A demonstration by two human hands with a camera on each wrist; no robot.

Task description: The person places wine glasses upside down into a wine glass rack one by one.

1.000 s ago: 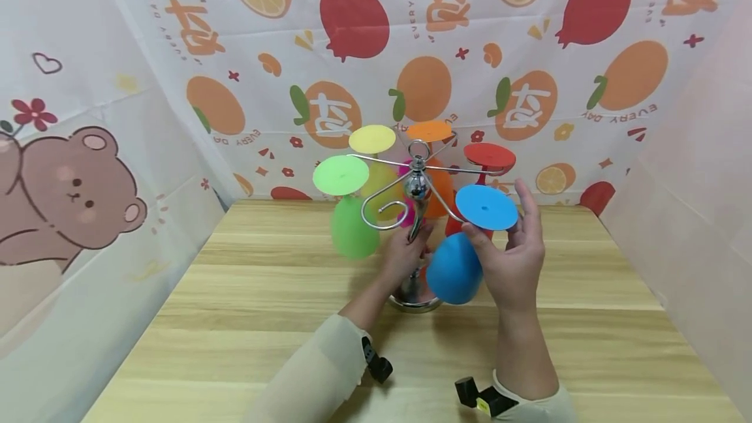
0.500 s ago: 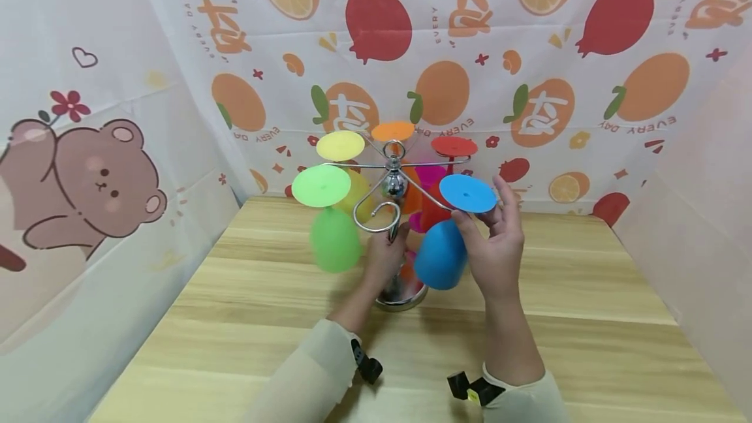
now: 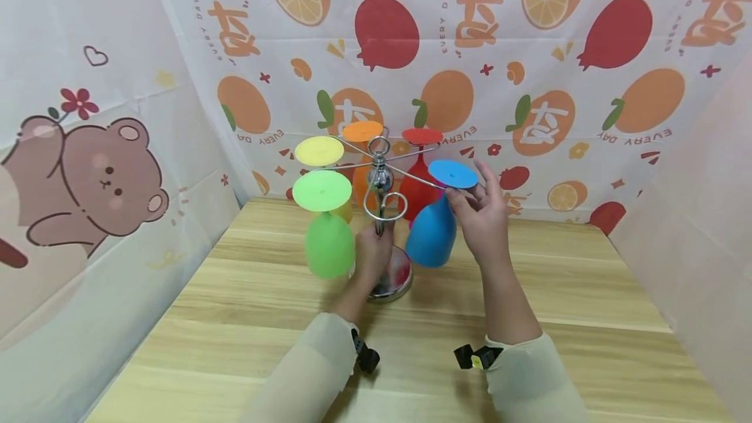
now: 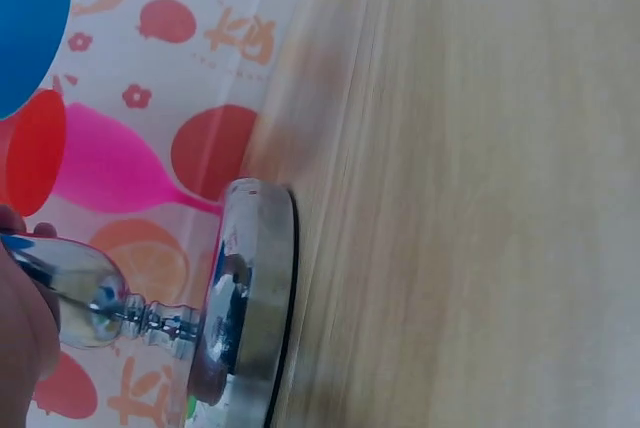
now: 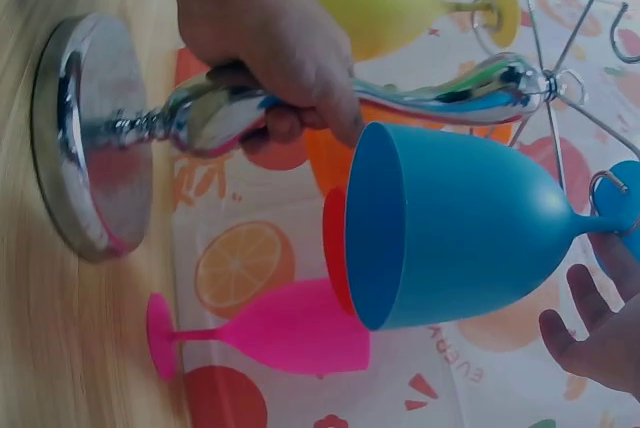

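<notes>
A chrome goblet rack (image 3: 380, 178) stands on the table, its wire arms bearing upside-down goblets. My left hand (image 3: 373, 247) grips the rack's stem, above the round base (image 5: 95, 138). On the right side a blue goblet (image 3: 432, 234) hangs tilted, its stem at a wire hook in the right wrist view. My right hand (image 3: 486, 214) holds it near the foot, thumb at the stem just below the disc and index finger raised beside it. Green (image 3: 330, 245), yellow (image 5: 385, 23), orange (image 3: 363, 130) and red goblets (image 3: 418, 185) also hang on the rack.
A pink goblet (image 5: 300, 328) stands upright on the table behind the rack. One curled hook (image 3: 385, 206) at the front bears nothing. The wooden table (image 3: 564, 292) meets a fruit-printed cloth (image 3: 470, 38) at the back; a bear-printed cloth (image 3: 88, 181) lines the left.
The rack's arms have turned, the front hook swinging right and the orange goblet left. The blue goblet and my right hand have moved farther back. My left hand keeps its grip.
</notes>
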